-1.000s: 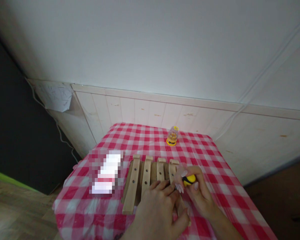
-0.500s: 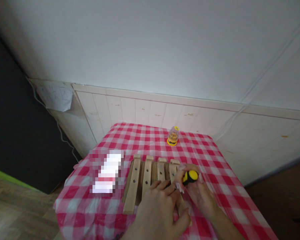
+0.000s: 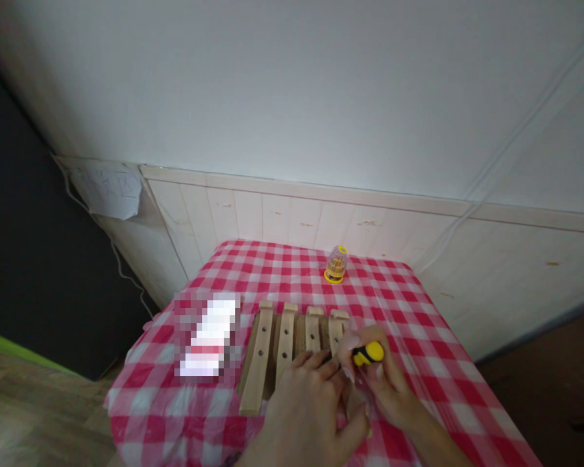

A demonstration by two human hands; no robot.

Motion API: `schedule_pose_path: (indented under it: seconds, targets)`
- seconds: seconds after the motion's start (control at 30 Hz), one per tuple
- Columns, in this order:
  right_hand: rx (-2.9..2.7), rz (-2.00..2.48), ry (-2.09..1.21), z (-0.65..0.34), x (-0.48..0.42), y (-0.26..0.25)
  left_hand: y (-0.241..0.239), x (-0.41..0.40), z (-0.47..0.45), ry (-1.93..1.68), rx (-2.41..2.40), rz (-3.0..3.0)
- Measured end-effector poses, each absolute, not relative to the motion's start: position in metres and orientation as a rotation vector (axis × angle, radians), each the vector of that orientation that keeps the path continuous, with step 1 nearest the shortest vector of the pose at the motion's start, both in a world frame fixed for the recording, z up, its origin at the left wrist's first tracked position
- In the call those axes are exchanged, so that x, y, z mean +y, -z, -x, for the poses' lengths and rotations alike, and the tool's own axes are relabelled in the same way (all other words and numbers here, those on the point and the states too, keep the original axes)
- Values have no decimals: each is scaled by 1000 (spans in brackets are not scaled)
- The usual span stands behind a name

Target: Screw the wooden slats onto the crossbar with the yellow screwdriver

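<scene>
Slats [image 3: 257,373]: in a row on the surface [image 3: 273,275], unmoved
Left hand [image 3: 304,408]: laid over slats; can't tell if fingertips pinch anything
Screwdriver [image 3: 370,353]: by rightmost slat, handle lower than half a second ago, likely mid-turn
Right hand [image 3: 392,384]: closed on it, fingers shifted

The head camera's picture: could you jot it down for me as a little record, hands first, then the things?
Left hand: spread over the wooden strips
Right hand: gripping a yellow-and-black handle; its working end is hidden
Wooden strips: four, side by side across a brown board, dark screw-like dots visible
Clear container: yellow base and top, beyond the board
Tablecloth: red-and-white checks
Pale patch: pixelated, left of the board; unreadable
</scene>
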State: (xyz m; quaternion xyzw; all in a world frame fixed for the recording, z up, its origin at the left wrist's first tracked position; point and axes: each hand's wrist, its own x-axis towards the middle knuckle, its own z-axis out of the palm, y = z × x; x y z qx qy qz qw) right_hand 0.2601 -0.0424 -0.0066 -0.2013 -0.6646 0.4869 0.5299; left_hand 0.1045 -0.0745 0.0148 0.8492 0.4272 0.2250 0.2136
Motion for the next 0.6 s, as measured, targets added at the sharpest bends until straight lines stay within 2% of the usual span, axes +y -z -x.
schedule_pose_path:
  seconds: [0.6]
  targets:
    - [-1457,610,-1247,-258,-38,9,-13,-74,-106,-625,1178,-2335]
